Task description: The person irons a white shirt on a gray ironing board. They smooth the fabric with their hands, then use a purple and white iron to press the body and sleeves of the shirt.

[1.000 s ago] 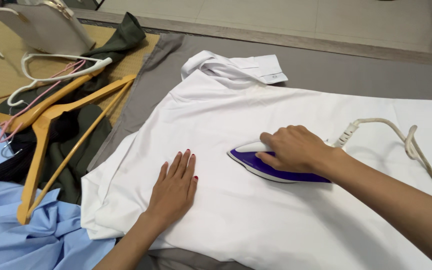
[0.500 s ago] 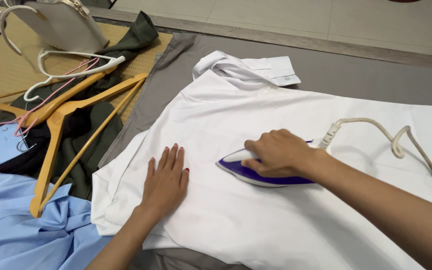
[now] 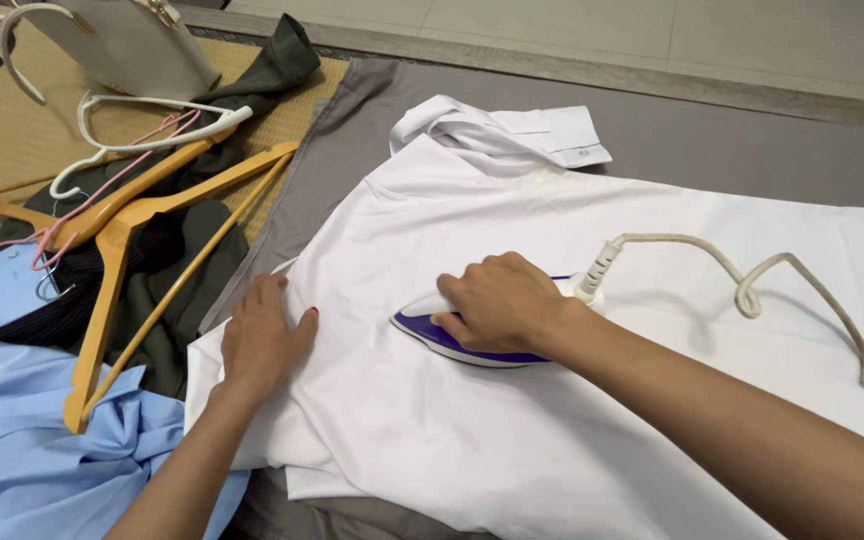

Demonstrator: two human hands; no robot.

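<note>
She's mid-press: right hand (image 3: 500, 300) wrapped around the iron (image 3: 457, 340) on the white shirt (image 3: 512, 230), left hand (image 3: 260, 335) flat near its edge, fingers seemingly together. Next stroke needs taut cloth.

1. The right hand (image 3: 500, 302) covers the handle and most of the top of the iron (image 3: 452, 345); only its purple base shows.
2. The white shirt (image 3: 552, 420) runs off the bottom and right edges.
3. The cord (image 3: 752, 285) leaves at the right edge.
4. The blue garment (image 3: 12, 450) is cut off at the lower left corner.
5. The cream bag (image 3: 132, 45) is cropped by the top edge.
</note>
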